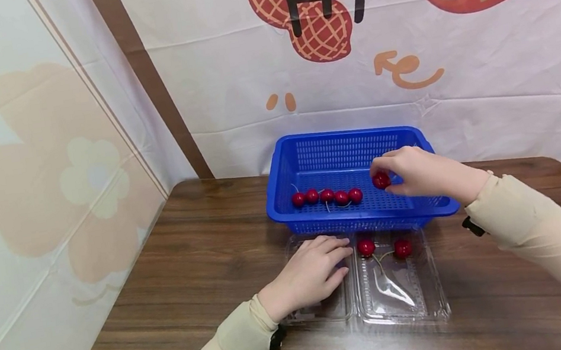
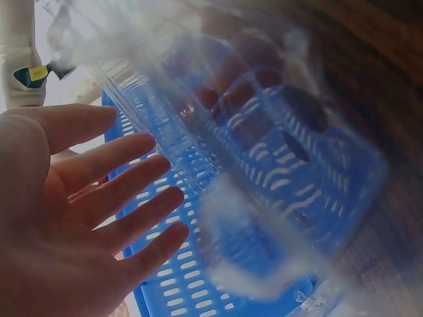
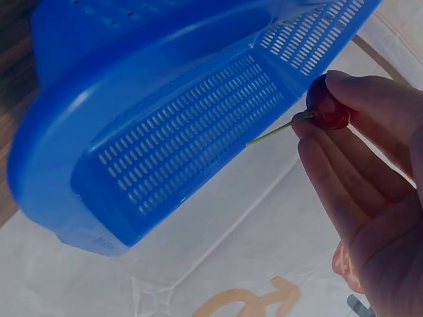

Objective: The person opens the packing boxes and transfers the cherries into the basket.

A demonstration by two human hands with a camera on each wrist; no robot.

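My right hand [image 1: 412,173] pinches a dark red cherry [image 3: 328,105] between thumb and fingers, over the right part of a blue basket [image 1: 345,136]. The cherry's thin green stem [image 3: 277,132] sticks out in the right wrist view. A row of several cherries [image 1: 326,195] lies on the basket floor, left of that hand. My left hand [image 1: 307,273], fingers spread, is over the left half of a clear plastic clamshell box [image 1: 401,307]; whether it touches the plastic I cannot tell. Two cherries [image 1: 403,248] with stems sit in the box's right half.
The basket stands toward the back of a brown wooden table [image 1: 206,257], directly behind the clear box. A white printed cloth [image 1: 225,87] hangs behind the table, and another cloth [image 1: 43,172] with a flower print hangs at the left.
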